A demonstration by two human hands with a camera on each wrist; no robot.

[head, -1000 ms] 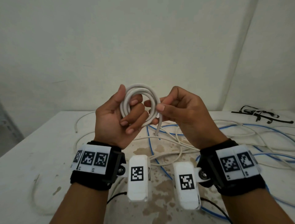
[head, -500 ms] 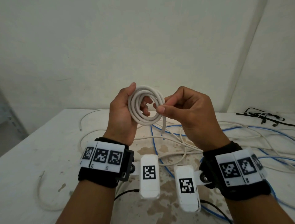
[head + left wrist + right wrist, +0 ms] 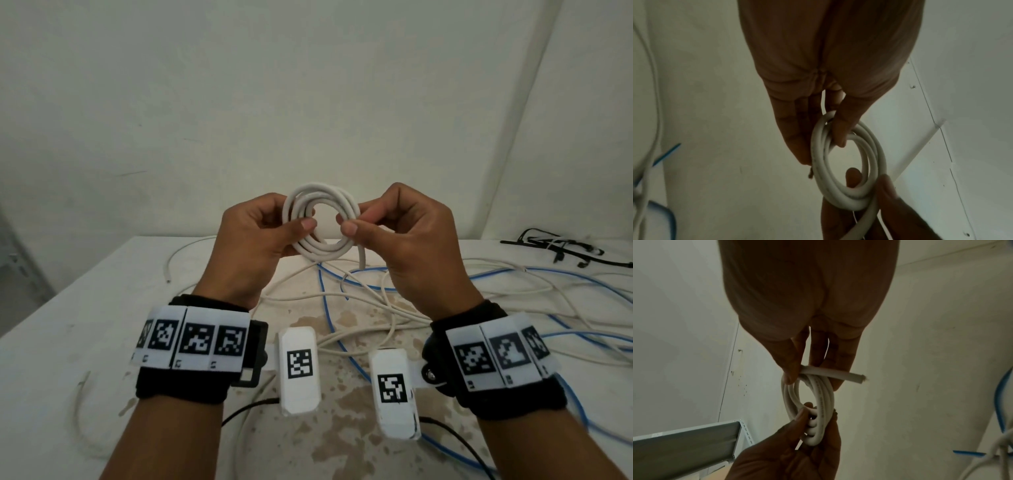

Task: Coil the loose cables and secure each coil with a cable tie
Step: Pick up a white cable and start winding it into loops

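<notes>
The big white table (image 3: 68, 342) has loose white and blue cables (image 3: 394, 301) on it. Above it, my left hand (image 3: 253, 246) and right hand (image 3: 407, 246) pinch the white cable coil (image 3: 322, 246). Its tiny printed writing is too blurry to read.

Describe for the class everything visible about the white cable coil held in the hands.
The white cable coil is a thick, smooth, round-sheathed cable wound in several loops, held upright in the air above the table. The left hand grips its left side, the right hand pinches its right side. One cut end hangs loose below. No tie shows on it.
</notes>
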